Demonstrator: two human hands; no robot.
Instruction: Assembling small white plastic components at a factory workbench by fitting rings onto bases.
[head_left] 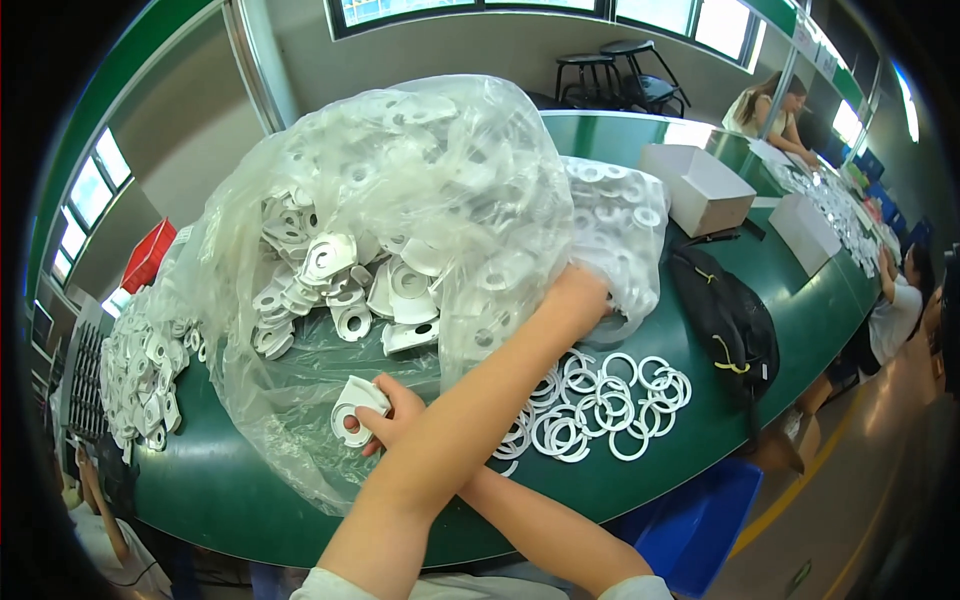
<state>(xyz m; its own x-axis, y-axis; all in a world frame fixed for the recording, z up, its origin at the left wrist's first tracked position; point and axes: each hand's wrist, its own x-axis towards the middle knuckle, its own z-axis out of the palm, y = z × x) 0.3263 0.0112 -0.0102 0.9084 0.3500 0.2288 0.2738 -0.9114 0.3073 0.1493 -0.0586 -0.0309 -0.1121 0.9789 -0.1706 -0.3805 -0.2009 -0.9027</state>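
My forearms cross, the left one lying over the right. My right hand [397, 412] reaches to the left and grips a white plastic part [352, 408] with a round opening and a flat tab. Beyond it, a big clear plastic bag [500, 150] lies open toward me, with many similar white parts [330, 258] heaped inside. My left hand [588, 293] reaches right, to the mouth of a smaller clear bag [625, 215] of white rings; its fingers are hidden. Loose white rings [612, 408] lie on the green table [480, 535] below that bag.
More white parts [150, 365] are piled at the left edge, near a red bin [150, 255]. To the right are a black bag [728, 315] and white boxes [697, 187] [805, 232]. A blue bin [690, 530] stands by the near edge. Other people sit around the table.
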